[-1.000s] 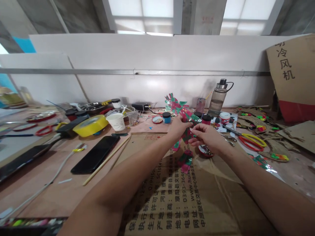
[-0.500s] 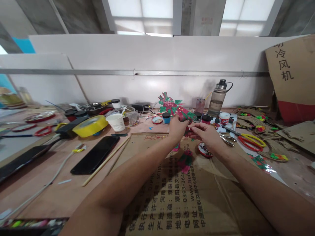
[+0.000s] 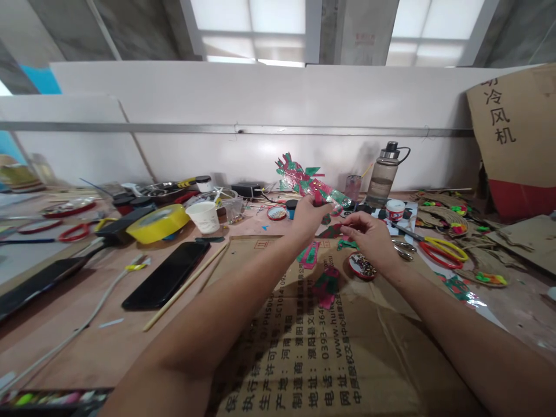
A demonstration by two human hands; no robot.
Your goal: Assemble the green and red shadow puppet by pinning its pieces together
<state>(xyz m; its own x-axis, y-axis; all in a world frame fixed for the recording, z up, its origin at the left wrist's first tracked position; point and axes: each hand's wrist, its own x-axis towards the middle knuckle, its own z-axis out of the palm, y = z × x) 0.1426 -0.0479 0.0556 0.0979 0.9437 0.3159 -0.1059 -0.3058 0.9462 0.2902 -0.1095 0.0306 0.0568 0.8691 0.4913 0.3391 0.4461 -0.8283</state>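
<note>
My left hand is closed on a shiny pink-and-green cut-out figure, raised and tilted above the far edge of the cardboard sheet. To its right, my right hand pinches a small dark red-and-green piece between thumb and fingers, apart from the figure. Below the hands, a pink-and-green piece and another such piece lie on the cardboard. A small green piece rests under my right fingers. Just beneath my right hand sits a red-rimmed lid of small beads.
On the left lie a black phone, a thin wooden stick and yellow tape, with a white cup behind. On the right are scissors, braided rings and a water bottle.
My hands have drawn slightly apart. The figure has turned and tilted, its right end now lower. The dark red-and-green piece in my right fingers shows more clearly.
</note>
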